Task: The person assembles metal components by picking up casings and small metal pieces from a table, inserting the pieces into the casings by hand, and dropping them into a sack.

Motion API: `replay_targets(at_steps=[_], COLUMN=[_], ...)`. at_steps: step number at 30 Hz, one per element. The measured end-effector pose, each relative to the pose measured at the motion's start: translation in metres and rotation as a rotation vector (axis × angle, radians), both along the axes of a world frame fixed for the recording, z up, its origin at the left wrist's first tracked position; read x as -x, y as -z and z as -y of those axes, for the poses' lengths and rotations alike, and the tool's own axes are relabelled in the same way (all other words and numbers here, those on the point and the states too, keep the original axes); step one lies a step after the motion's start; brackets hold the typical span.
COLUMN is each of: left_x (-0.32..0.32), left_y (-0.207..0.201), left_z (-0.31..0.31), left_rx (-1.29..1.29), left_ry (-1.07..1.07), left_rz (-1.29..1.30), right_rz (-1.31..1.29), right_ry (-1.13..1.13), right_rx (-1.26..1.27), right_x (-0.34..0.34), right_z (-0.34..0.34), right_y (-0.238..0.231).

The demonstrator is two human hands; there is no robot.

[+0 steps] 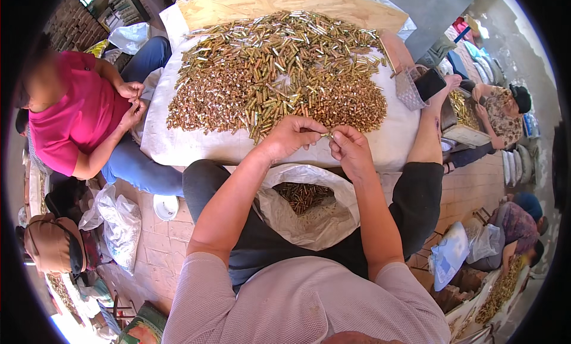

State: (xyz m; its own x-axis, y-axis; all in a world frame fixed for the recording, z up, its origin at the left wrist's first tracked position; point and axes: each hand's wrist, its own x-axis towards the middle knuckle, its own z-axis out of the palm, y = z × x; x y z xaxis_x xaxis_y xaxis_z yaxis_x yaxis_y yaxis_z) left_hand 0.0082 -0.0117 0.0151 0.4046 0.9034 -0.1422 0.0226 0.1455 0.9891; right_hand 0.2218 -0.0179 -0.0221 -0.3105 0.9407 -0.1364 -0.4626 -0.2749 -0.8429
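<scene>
My left hand (291, 138) and my right hand (352, 152) meet at the near edge of the table, fingertips pinched together. Between them they hold a small brass-coloured metal piece (326, 135), mostly hidden by the fingers. Just beyond lie long, thin brass-coloured metal tubes (285, 43), heaped across the back and down the middle. Shorter copper-coloured pieces (211, 100) form a pile to the left, with a similar copper-coloured pile (354, 103) to the right. Below my hands, between my legs, a white sack (309, 231) gapes, with finished-looking slim metal pieces (300, 196) inside.
A pale cloth (157, 133) covers the table, with a wooden board (285, 9) along its far side. A phone (429, 84) rests by a woven basket (409, 89) at right. A person in pink (77, 112) sits at left, near a white bowl (165, 207). Others work at right.
</scene>
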Motion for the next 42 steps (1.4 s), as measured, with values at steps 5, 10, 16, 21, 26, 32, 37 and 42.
replay_targets(at_steps=[5, 10, 16, 21, 26, 32, 37, 42], left_x=[0.000, -0.002, -0.003, -0.004, -0.008, -0.001, 0.037, 0.033], left_y=[0.001, -0.002, 0.002, 0.000, -0.002, 0.006, 0.011, 0.020], left_z=[0.001, 0.002, 0.002, 0.002, 0.004, 0.000, -0.014, 0.000], left_rx=[0.000, 0.001, 0.004, 0.010, 0.066, 0.010, -0.359, -0.645], left_ry=[0.003, -0.008, 0.001, 0.039, 0.054, 0.061, 0.000, 0.100], left_rz=[0.013, 0.019, 0.036, 0.076, 0.140, 0.078, -0.436, -0.818], right_rz=[0.019, 0.048, 0.034, -0.057, -0.133, 0.089, 0.426, 0.669], right_ry=[-0.024, -0.049, -0.074, -0.143, -0.044, -0.043, -0.401, -0.370], right_rx=[-0.015, -0.033, -0.043, -0.037, 0.019, -0.001, -0.145, -0.267], right_x=[-0.001, -0.004, -0.005, -0.009, -0.004, -0.002, -0.006, -0.020], right_z=[0.000, 0.001, -0.001, -0.004, 0.001, 0.006, 0.011, -0.003], right_y=[-0.002, -0.005, 0.000, 0.015, 0.016, 0.000, -0.022, -0.007])
